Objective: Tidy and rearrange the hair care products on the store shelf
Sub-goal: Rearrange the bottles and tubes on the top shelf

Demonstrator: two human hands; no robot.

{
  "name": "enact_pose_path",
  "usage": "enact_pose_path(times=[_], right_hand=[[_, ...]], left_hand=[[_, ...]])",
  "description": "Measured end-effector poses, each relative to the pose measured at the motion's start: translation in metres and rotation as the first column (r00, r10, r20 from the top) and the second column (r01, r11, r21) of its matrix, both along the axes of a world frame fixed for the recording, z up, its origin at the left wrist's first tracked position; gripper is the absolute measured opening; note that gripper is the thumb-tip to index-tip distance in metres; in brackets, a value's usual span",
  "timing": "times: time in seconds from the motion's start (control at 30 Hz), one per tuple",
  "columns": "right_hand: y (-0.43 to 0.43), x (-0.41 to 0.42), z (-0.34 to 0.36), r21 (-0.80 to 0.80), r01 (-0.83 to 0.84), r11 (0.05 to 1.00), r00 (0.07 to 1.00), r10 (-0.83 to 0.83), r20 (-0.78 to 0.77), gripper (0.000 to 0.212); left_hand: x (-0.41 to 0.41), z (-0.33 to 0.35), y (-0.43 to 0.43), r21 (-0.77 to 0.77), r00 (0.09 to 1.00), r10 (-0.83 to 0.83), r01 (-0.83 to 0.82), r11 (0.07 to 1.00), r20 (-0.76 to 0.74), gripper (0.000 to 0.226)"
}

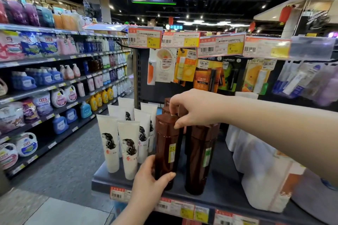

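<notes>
Two tall brown bottles stand at the front of a dark shelf (223,179). My left hand (149,179) wraps the base of the left brown bottle (167,148), thumb across its front. My right hand (193,108) reaches in from the right, fingertips resting on that bottle's cap and on the caps of more brown bottles behind it. The right brown bottle (201,159) stands free beside it. Left of them stand several white tubes (128,148) printed with a woman's head, cap down.
White bottles (263,166) crowd the shelf's right side. Hanging packets (184,67) and price tags (144,39) sit above. Price labels (182,208) line the shelf's front edge. An aisle floor (60,170) and detergent shelves (45,86) lie to the left.
</notes>
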State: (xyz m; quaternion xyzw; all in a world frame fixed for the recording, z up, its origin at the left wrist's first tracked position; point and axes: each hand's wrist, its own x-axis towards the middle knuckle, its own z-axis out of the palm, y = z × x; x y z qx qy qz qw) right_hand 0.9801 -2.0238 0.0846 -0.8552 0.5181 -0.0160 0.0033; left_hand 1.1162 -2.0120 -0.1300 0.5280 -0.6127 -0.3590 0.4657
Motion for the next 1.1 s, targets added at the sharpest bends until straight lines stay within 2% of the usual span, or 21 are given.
enact_pose_path(times=[0.13, 0.27, 0.37, 0.47, 0.63, 0.8, 1.1], right_hand=[[0.0, -0.003, -0.002, -0.002, 0.001, 1.0, 1.0, -0.001, 0.005, 0.037], [0.006, -0.009, 0.002, -0.03, -0.013, 0.999, 1.0, 0.013, -0.007, 0.039], [0.01, -0.02, 0.008, -0.081, 0.03, 0.996, 0.996, -0.037, -0.079, 0.05], [0.011, -0.032, 0.007, -0.065, 0.11, 0.992, 0.979, -0.12, -0.167, 0.064], [0.013, -0.042, -0.006, 0.068, 0.134, 0.989, 0.989, -0.128, -0.079, 0.068], [0.012, -0.04, -0.015, 0.022, 0.101, 0.995, 0.994, -0.1, -0.047, 0.059], [0.014, -0.047, -0.022, 0.011, 0.087, 0.996, 0.996, -0.087, 0.0, 0.06]], left_hand=[[-0.001, -0.001, 0.002, -0.011, 0.999, -0.002, 0.002, 1.0, 0.039, 0.046], [-0.001, -0.007, 0.002, -0.033, 0.988, 0.027, -0.022, 0.999, 0.155, 0.052], [0.0, -0.008, 0.003, -0.034, 0.979, 0.052, -0.046, 0.998, 0.196, 0.057], [-0.002, -0.006, 0.003, -0.036, 0.978, 0.06, -0.054, 0.998, 0.2, 0.057], [-0.003, -0.003, 0.005, -0.032, 0.977, 0.07, -0.064, 0.997, 0.202, 0.058], [-0.003, -0.002, 0.007, -0.011, 0.972, 0.074, -0.074, 0.997, 0.223, 0.059], [-0.009, 0.005, 0.013, 0.007, 0.94, 0.11, -0.118, 0.993, 0.323, 0.062]])
